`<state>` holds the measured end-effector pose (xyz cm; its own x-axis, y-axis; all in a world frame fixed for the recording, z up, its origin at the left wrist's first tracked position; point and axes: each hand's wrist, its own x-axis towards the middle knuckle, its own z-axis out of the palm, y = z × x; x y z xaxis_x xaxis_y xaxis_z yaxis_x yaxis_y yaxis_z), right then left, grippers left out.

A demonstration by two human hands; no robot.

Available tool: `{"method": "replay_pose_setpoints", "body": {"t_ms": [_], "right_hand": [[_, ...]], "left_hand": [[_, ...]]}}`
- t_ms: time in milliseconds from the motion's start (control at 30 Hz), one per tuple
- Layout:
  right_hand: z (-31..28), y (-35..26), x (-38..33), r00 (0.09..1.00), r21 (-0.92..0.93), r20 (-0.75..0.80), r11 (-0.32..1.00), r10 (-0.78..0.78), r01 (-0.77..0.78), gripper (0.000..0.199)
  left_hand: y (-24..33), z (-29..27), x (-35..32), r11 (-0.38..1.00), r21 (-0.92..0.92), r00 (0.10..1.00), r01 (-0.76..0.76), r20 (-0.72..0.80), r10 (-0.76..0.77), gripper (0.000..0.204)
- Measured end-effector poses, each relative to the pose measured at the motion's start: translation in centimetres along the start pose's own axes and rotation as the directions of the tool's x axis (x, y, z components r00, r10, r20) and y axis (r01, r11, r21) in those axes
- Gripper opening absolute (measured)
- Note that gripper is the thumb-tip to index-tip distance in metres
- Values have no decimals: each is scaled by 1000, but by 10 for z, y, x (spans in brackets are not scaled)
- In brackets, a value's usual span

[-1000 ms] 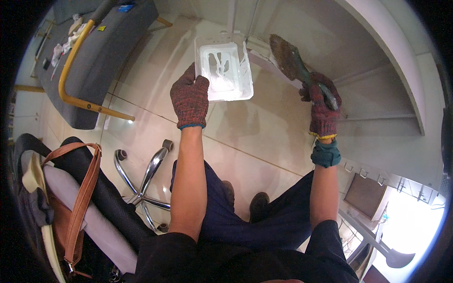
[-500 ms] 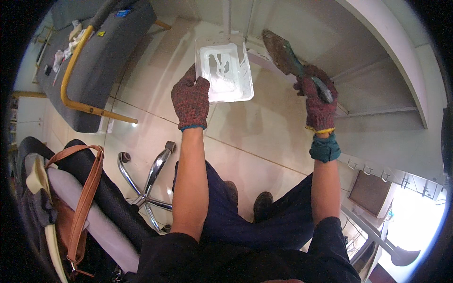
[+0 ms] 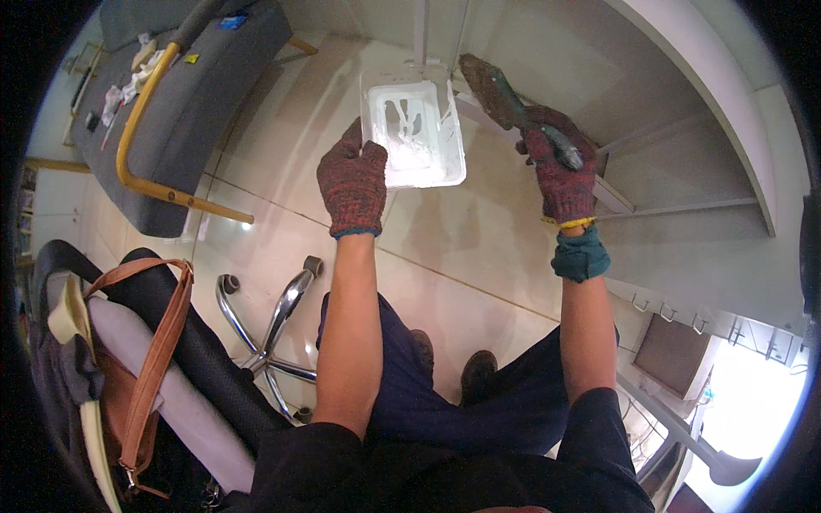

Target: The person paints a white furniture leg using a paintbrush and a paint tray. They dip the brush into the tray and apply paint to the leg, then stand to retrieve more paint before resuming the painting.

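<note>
My left hand [image 3: 352,184], in a dark red knitted glove, grips the left edge of a clear plastic tub [image 3: 454,154]. White paste [image 3: 412,158] coats the bottom of the tub, with streaks up its right wall. In a matching glove with a yellow cuff, my right hand [image 3: 560,171] is closed around the handle of a trowel [image 3: 496,90]. Its stained blade points up and left, a little to the right of the tub and apart from it. The fingers under the handle are partly hidden.
White panels [image 3: 684,158] stand ahead and to the right, with metal hooks [image 3: 667,309] lower down. A grey sofa [image 3: 188,111] with a wooden frame is at the far left. A chair base [image 3: 267,350] and a brown-strapped bag [image 3: 141,402] are near my left side.
The trowel and my right hand have moved left, toward the tub. My left hand and the tub have shifted slightly right in the picture.
</note>
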<state>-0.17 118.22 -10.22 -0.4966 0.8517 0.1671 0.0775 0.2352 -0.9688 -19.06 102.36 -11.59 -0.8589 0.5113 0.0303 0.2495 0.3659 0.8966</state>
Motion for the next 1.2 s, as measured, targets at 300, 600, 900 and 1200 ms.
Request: {"method": "replay_pose_setpoints", "body": {"t_ms": [300,600,900,1200], "right_hand": [[-19,-1,-11,998,-97,-46,994,46,-50,23],[-1,4,-4,1000,-101,6,995,-28,28,22],[-61,-9,-42,969,299,-122,939,216,-172,41],[-72,-28,-50,935,568,-162,805,315,-173,42]], "left_hand": [[2,-3,-1,1000,2,1000,29,4,-29,41],[2,-2,-1,999,45,1000,-17,10,16,42],[-2,-6,-1,995,-100,1000,13,-11,-15,42],[-1,-4,-1,958,-271,995,95,15,-94,45]]}}
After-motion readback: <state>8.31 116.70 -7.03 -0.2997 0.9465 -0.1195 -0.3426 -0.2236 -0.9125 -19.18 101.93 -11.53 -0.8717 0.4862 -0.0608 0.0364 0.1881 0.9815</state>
